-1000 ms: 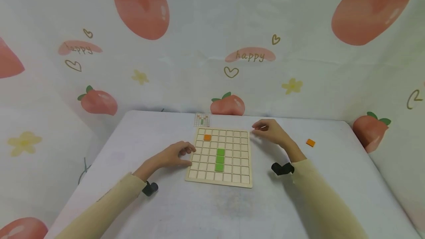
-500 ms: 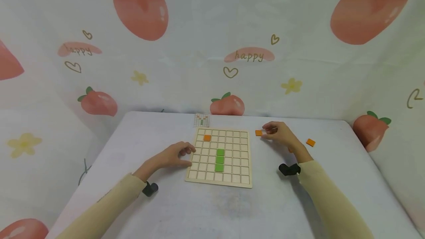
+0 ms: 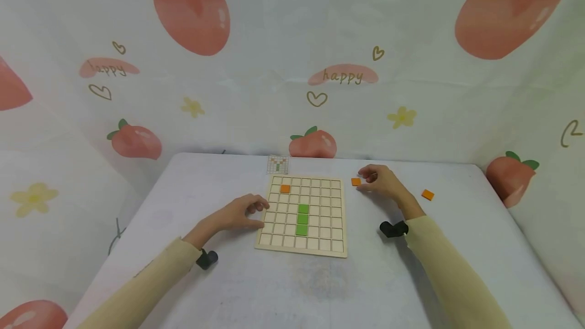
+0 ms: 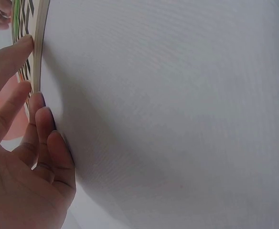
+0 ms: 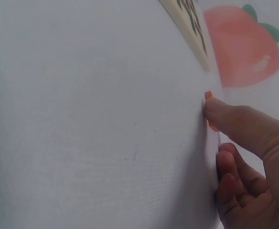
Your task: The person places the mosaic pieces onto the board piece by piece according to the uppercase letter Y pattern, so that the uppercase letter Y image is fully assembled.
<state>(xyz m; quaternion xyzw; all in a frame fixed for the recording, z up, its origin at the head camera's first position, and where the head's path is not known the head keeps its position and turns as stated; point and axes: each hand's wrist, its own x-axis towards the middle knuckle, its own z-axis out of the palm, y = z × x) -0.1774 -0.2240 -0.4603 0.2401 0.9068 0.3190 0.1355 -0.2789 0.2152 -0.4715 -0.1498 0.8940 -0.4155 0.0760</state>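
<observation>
A wooden grid board (image 3: 300,253) lies mid-table, with one orange tile (image 3: 285,189) in its upper left and three green tiles (image 3: 302,219) in a column. My left hand (image 3: 239,212) rests at the board's left edge, fingers loosely bent; in the left wrist view its thumb tip touches the rim (image 4: 38,52). Just right of the board's far corner, a loose orange tile (image 3: 356,182) lies on the table. Beside it is my right hand (image 3: 378,179), thumb and fingers spread apart. In the right wrist view the thumb (image 5: 220,112) overlaps that tile (image 5: 211,125).
Another orange tile (image 3: 427,195) lies farther right on the white table (image 3: 256,293). Behind the board sits a small pattern card (image 3: 278,165) with a printed grid. A fruit-print cloth (image 3: 256,116) hangs beyond the table's far edge.
My right hand has drawn back right from the board's edge, uncovering the orange tile beside it, then shifted slightly left. An orange piece glimpsed by the right wrist is now hidden. Left hand unmoved.
</observation>
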